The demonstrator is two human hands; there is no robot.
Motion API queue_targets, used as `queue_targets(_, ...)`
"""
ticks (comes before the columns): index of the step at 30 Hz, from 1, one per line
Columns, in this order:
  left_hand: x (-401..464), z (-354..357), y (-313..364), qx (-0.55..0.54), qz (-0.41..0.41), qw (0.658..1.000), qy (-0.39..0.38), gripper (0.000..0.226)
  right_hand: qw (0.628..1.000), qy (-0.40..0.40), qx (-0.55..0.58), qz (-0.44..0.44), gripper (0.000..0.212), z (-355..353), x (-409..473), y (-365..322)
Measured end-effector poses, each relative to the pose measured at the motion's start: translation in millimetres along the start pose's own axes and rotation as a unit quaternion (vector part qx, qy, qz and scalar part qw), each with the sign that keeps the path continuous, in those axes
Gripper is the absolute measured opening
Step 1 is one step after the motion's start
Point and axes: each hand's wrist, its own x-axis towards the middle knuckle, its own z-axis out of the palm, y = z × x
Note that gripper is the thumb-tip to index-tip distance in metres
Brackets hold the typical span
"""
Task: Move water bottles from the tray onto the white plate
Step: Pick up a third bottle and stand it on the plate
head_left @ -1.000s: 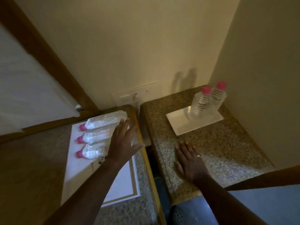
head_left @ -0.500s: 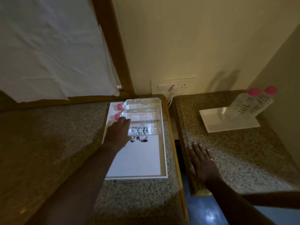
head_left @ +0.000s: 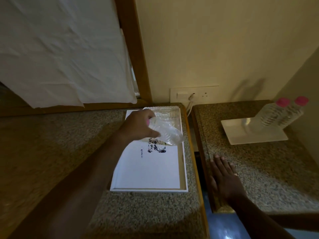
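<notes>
Clear ribbed plastic bottle [head_left: 165, 133] is gripped near its pink cap by left hand [head_left: 138, 125], tilted above rectangular white tray [head_left: 148, 169]. Right hand [head_left: 224, 176] is laid flat, fingers spread, on speckled granite; square white plate [head_left: 248, 131] w/ 2 upright bottles sits beyond it.

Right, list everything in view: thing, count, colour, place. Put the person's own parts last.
held bottle: one, clear with pink cap, tilted above the tray in the left hand
bottles in tray: blurred, count unclear, clear, lying at the tray's far end
tray: one, white with pale rim, on the left counter
dark print: one patch, on the tray's white floor
standing bottles: two, clear with pink caps, upright on the plate
white plate: one, square, on the right counter
counters: two, speckled stone, with a gap between
socket panel: one, white, on the wall, cable plugged in
white cloth: one, upper left
left hand: gripping the held bottle
right hand: flat on the right counter, ring on one finger
</notes>
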Motion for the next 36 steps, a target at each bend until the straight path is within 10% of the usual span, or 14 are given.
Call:
queue_targets(9,-2.2,51.7,44.2,-0.316,-0.072,0.929,0.178,0.056,1.000,0.013,0.027,0.007,0.062,1.5,1.6,2.7)
queue_targets(16,3.6,61.6,36.9,-0.295,-0.121,0.930,0.184,0.061,0.999,0.012,0.034,0.002,0.061,0.1,2.2,3.3)
queue_targets(36,96.6,162.2,235.3,-0.285,0.101,0.950,0.076,0.056,0.994,0.069,0.037,0.081,0.061,-13.5,-27.1,101.6)
